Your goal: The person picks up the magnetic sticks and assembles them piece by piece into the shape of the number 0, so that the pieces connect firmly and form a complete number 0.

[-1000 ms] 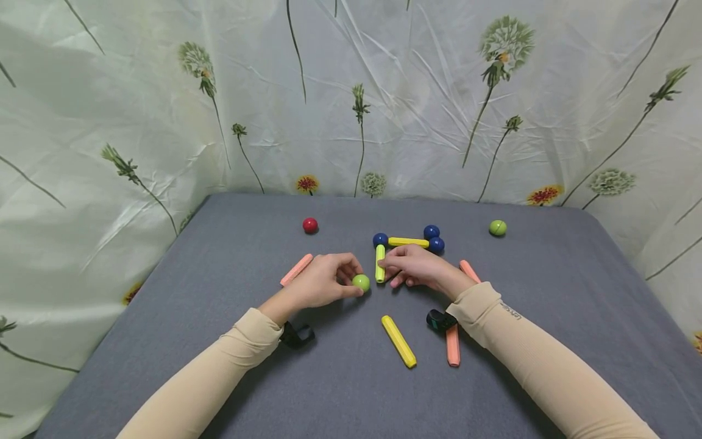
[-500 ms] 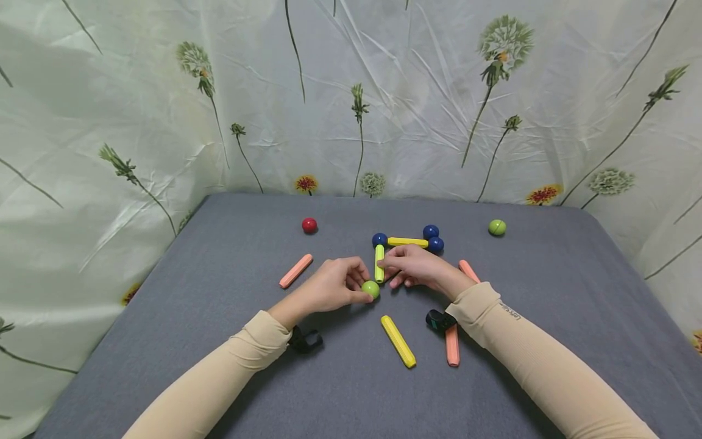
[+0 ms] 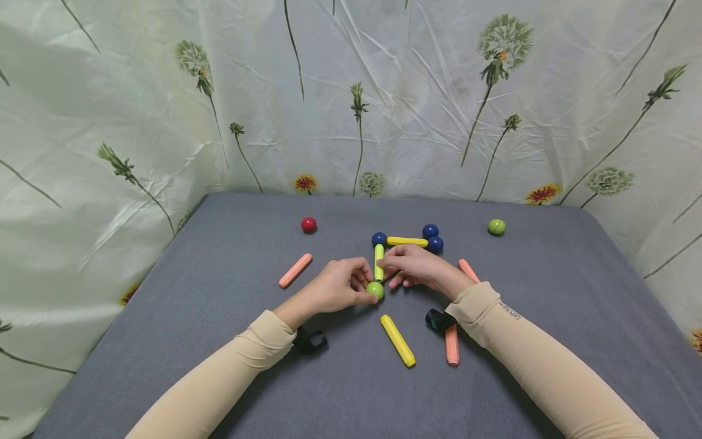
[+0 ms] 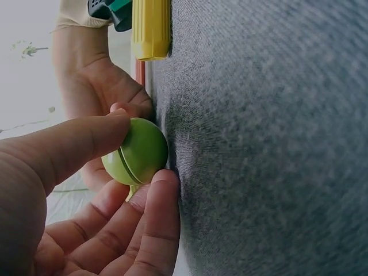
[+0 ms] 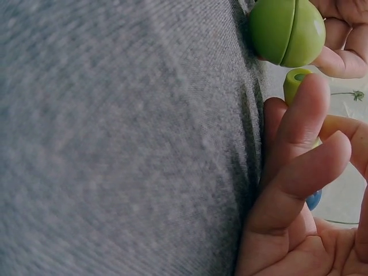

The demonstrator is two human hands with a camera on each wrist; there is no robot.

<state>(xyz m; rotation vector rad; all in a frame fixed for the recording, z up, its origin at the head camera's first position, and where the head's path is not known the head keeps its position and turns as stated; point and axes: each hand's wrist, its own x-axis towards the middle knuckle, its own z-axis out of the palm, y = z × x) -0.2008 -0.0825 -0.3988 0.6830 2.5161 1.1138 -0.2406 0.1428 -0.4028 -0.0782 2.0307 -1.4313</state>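
Observation:
Between thumb and fingers, the left hand [image 3: 337, 286] pinches a green ball [image 3: 375, 291] at the near end of a yellow-green stick [image 3: 379, 263]. In the left wrist view the thumb lies on the green ball [image 4: 137, 152]. The right hand [image 3: 414, 266] holds the yellow-green stick with its fingertips from the right. The right wrist view shows the open end of this stick [image 5: 293, 83] close to the green ball [image 5: 287, 31], a small gap between them. A blue ball [image 3: 379, 239] sits at the stick's far end, joined to a yellow stick [image 3: 407, 241].
Two more blue balls [image 3: 430, 231] stand at the yellow stick's right end. A red ball [image 3: 309, 225] is far left, another green ball [image 3: 496, 227] far right. A pink stick [image 3: 295, 271] lies left; a yellow stick [image 3: 398, 341] and a pink stick [image 3: 452, 346] lie nearer.
The left hand has moved right with the green ball, bringing it to the near end of the yellow-green stick. The right hand has stayed almost still.

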